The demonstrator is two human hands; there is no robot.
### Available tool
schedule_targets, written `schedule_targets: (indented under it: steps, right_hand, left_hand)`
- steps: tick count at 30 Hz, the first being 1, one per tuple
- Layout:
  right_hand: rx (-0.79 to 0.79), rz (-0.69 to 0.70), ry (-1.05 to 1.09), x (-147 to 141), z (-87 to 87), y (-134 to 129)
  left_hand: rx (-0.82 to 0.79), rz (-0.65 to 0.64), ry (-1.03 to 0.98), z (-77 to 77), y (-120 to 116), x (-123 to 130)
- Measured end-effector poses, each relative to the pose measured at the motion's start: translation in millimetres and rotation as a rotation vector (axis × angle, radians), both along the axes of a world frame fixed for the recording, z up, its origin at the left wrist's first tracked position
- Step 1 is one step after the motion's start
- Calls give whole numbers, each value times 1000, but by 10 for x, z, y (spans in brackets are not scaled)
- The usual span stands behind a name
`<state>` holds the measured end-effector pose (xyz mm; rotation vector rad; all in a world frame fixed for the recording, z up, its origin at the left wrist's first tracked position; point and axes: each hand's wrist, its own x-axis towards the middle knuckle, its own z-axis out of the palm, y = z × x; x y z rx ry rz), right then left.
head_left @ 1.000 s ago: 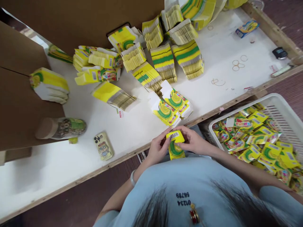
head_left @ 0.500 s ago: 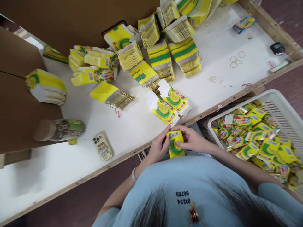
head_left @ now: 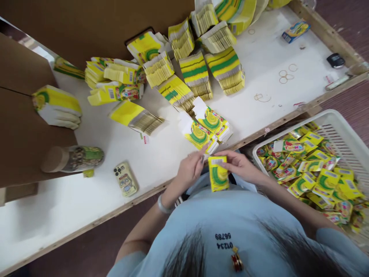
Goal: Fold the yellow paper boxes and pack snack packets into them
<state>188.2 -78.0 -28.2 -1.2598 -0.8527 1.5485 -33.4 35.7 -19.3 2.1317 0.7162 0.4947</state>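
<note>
Yellow box (head_left: 219, 177) in RH (head_left: 241, 167), phone (head_left: 126, 179), bskt (head_left: 347, 134) nearby

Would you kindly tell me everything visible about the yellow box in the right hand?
The yellow box is a slim rectangle, apparently printed card, with a green swirl and a pale, barcode-like patch near its far end. It is held off the table, close to the blue shirt, between thumb and fingers of the right hand. The left hand appears apart.
</note>
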Motion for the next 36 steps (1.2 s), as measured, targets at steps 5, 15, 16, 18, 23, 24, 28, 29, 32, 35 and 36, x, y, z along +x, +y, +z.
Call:
schedule_targets:
  steps: [5, 15, 16, 18, 23, 24, 28, 29, 32, 35, 36]
  right_hand:
    - [-322, 89, -1096, 1066, 314, -560]
    - [229, -275, -1482, 777, 242, -75]
    - [372, -350, -1404, 596, 215, 161]
    - [606, -422, -1250, 229, 181, 621]
    - [765, -354, -1022, -418, 160, 1216]
    - [763, -350, -979, -473, 160, 1214]
    - [758, -432, -821, -550, 161, 1005]
    - [750, -461, -798, -563, 160, 944]
    - [644, -497, -764, -617, 148, 806]
    - [527, -469, -695, -660, 132, 741]
    - [503, -473, -668, -666, 132, 728]
  left_hand:
    - [337, 551, 75, -74, 1123, 284]
    - [276, 447, 150, 27, 1615, 202]
    - [292, 447, 95, 95, 1544, 171]
    - [276, 434, -55, 251, 1356, 135]
    - [134, 414, -345, 636, 810, 94]
    - [101, 416, -391, 670, 718, 84]
    - [-30, 269, -511, 498, 360, 116]
    - [-53, 198, -490, 392, 260, 149]
    - [-210, 61, -377, 85, -34, 265]
    - [-238, 72, -355, -48, -205, 320]
    - [-216, 53, -351, -51, -223, 319]
